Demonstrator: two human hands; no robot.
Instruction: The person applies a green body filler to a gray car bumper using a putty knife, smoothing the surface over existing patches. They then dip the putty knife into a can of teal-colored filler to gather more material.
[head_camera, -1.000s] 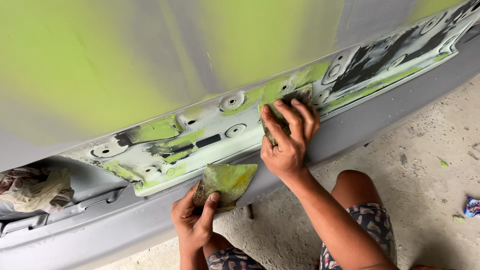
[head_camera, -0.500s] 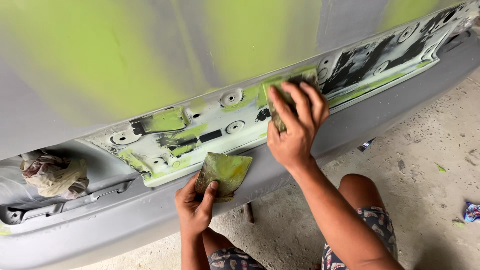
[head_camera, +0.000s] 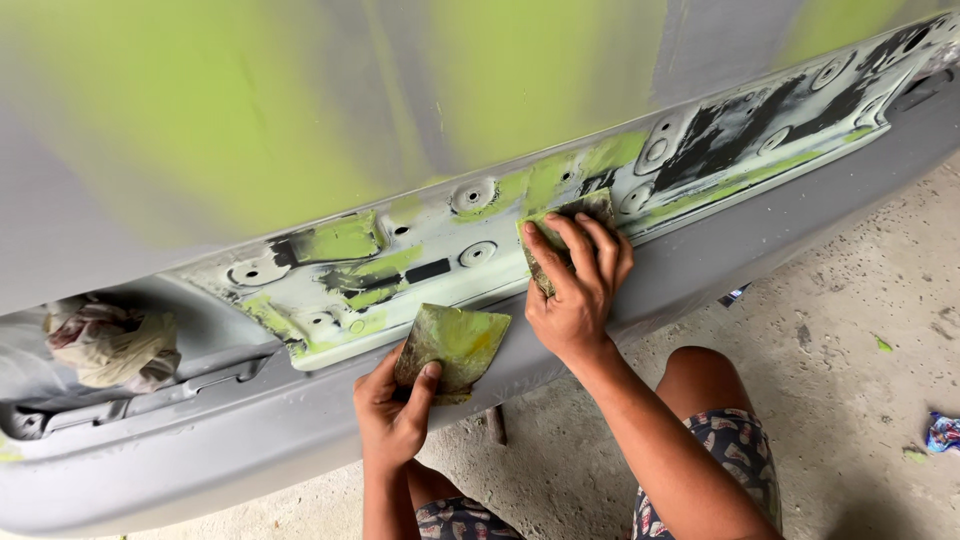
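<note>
Sanding filler on a grey car body panel (head_camera: 300, 120), right hand (head_camera: 575, 295) pressing a worn sheet of sandpaper (head_camera: 570, 215) flat against the recessed strip (head_camera: 430, 265) along the panel's lower edge. Right fingers (head_camera: 590, 250) are spread and laid over the sheet, palm below it; only the sheet's top and left edges show past the fingertips.

Left hand (head_camera: 395, 415) sits lower, at the grey bumper (head_camera: 250, 440), pinching a flat putty-smeared card (head_camera: 455, 345) between thumb and forefinger, remaining fingers curled behind it. Card tilts up toward the strip and is just below it; can't tell if it touches.

Progress, judged from the surface: partway. Strip is patchy, with white bare areas, black spots and plenty of yellow-green filler to the left of the sandpaper and far right toward the panel's right end. Big green blurs on the upper panel look smooth but not uniform. Area directly under the sheet is hidden, can't judge it.

A crumpled rag (head_camera: 105, 345) is stuffed in the opening at the bumper's left end. Concrete floor (head_camera: 850, 330) below has small scraps.
</note>
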